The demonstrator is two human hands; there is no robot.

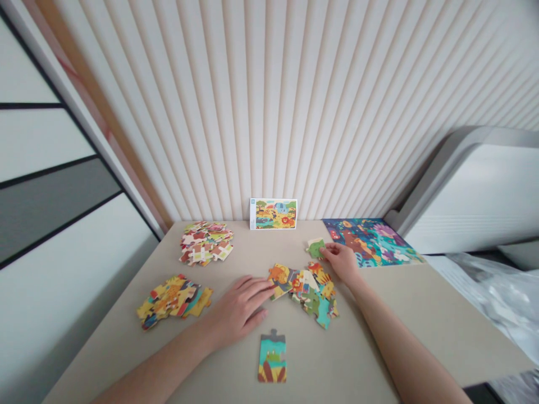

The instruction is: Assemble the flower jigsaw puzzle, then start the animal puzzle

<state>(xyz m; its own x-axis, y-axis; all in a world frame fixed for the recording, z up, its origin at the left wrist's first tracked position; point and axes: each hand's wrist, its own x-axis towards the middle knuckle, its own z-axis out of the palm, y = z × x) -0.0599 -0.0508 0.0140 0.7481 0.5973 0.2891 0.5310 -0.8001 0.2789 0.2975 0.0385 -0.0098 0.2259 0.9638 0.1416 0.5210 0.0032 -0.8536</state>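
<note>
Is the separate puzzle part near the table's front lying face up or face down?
Face up: the puzzle part shows its printed picture.

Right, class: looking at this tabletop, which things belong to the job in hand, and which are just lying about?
Job in hand: left hand; right hand; green jigsaw piece; central jigsaw pieces; lone piece; two piles of pieces; picture card.

Lying about: teal animal-scene sheet; crumpled plastic.

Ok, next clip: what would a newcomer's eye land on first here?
The bright cluster of jigsaw pieces in the middle of the table stands out first, with the left hand resting flat at its edge and the right hand holding a green jigsaw piece just beyond it. Farther back, a picture card stands upright, and a teal-and-purple puzzle picture lies at the far right.
</note>
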